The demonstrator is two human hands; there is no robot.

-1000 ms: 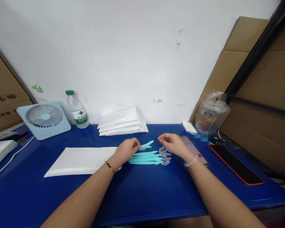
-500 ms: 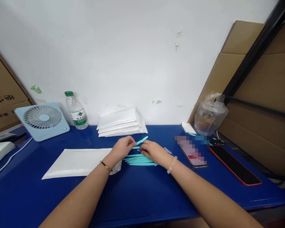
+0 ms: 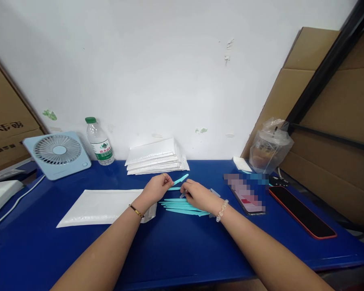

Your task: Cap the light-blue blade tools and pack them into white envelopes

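Observation:
My left hand is closed in a pinch on a slim turquoise eyebrow razor, which points up and to the right. Close beside it, my right hand has its fingers curled together over another razor; only a translucent tip shows below the fingertips, and the rest is hidden. One turquoise razor lies between the hands. Below my right hand several more turquoise razors lie in a loose, roughly parallel pile. A white padded envelope lies flat, partly under my left wrist.
Against the wall stands a stack of white padded envelopes. Left are a water bottle and a blue fan. Right are two phones, a bagged drink cup and cardboard. All sit on the blue table.
My right hand has shifted slightly right, and the translucent tip at its fingers has moved with it. The razors in the pile have slid a little right. My left hand keeps its pinch.

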